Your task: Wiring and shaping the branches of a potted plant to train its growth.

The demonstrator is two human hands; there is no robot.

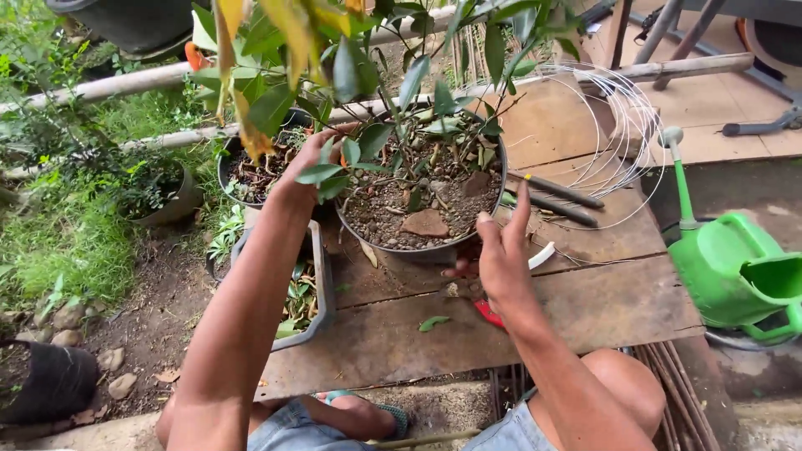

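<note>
- Steadying the potted plant (422, 196) near the wooden platform's (585, 309) back edge, the left hand (305, 167) probably grips a stem; leaves hide its fingers.
- Right hand (501, 250) hovers, fingers loose, by the pot's rim; brace low, gently.

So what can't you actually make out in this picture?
- Left hand, head view: fingertips hidden by leaves of the potted plant; grip unclear.
- Red tool: mostly covered by the right hand; kind unclear.
- Green watering can: cut off by the right edge.
- Wire coil: strands too thin to count.
</note>
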